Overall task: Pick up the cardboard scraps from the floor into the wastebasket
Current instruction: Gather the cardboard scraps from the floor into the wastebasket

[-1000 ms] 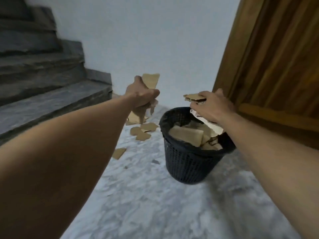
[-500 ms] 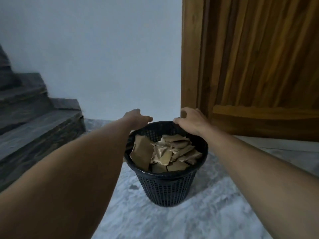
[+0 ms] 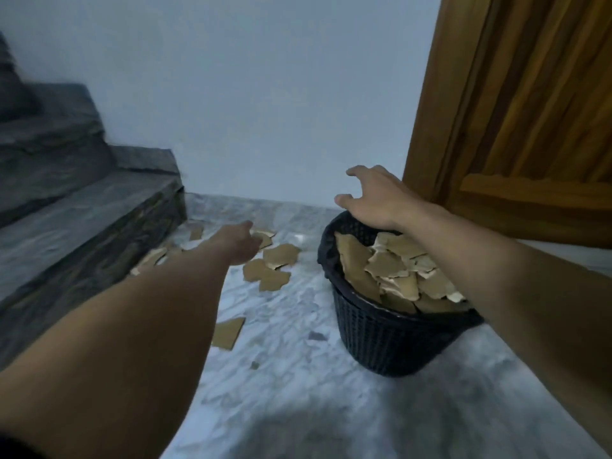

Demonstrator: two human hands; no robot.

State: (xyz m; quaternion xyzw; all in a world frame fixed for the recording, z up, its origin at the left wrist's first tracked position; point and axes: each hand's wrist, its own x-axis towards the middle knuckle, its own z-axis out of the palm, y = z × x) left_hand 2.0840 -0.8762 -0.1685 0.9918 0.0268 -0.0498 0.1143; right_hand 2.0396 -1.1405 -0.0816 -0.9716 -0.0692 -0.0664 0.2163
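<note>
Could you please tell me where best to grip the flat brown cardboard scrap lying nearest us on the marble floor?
Probably its long right edge, from above with the left hand: the flat brown cardboard scrap lies flush on the floor, so only edges offer a pinch.

Reaching low and forward with the bare left grip (image 3: 239, 242), fingers hidden, and holding the bare right grip (image 3: 376, 200) splayed, empty.
</note>
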